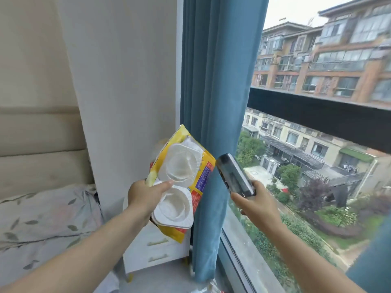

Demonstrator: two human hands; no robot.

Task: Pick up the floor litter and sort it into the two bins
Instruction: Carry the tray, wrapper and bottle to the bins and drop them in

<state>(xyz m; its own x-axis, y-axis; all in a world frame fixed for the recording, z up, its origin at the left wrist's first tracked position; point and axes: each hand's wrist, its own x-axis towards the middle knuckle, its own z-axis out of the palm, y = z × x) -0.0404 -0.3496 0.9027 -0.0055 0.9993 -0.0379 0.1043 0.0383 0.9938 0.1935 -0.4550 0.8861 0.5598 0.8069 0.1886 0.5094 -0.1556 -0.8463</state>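
Observation:
My left hand [143, 195] grips a yellow snack wrapper [203, 176] together with a white plastic tray of two round cups [177, 187], thumb pressed on the tray between the cups. They are raised at chest height in front of the wall. My right hand [254, 199] holds a dark rectangular object like a phone [234, 175], tilted up towards the blue curtain. Neither bin is in view.
A blue curtain [213, 102] hangs at centre, beside a large window [317, 144] on the right. A white small drawer cabinet [156, 248] stands below my left hand. A bed with a leaf-print pillow [42, 216] lies at left. Some clear litter [209, 289] lies on the floor at the bottom edge.

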